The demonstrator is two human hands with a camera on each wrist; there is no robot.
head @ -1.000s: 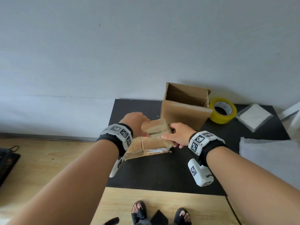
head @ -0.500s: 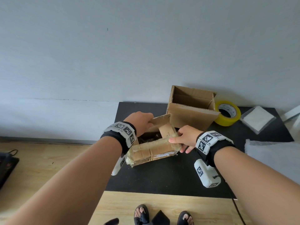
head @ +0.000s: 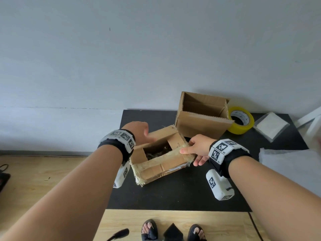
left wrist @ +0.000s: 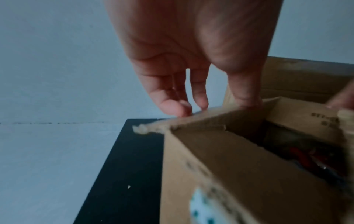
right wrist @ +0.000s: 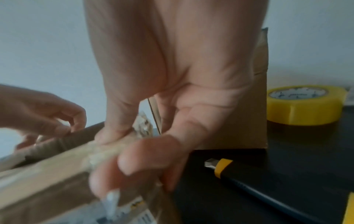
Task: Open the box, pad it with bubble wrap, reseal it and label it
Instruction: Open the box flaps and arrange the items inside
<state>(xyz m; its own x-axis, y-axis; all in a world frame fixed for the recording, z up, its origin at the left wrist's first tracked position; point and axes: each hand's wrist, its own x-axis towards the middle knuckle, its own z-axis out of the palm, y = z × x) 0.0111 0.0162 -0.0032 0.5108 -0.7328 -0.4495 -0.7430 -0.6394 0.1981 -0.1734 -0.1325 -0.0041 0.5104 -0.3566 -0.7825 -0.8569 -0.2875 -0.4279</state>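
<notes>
Box (head: 161, 164): on bench (head: 173, 195), just front-left of the open carton (head: 199, 126); top flaps raised, dark contents showing.
Left grip (head: 137, 130): thumb and fingers pinching the far flap.
Right grip (head: 196, 148): thumb and fingers clamped on the taped near flap.
Tape roll (head: 241, 126): just right of the carton.

Black wristbands (head: 238, 158), white tag-marked cameras (head: 219, 186)

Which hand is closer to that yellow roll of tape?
Right. The right hand grips the small box at its corner nearest the yellow tape roll; the left hand holds its far flap, farther from the roll.
</notes>
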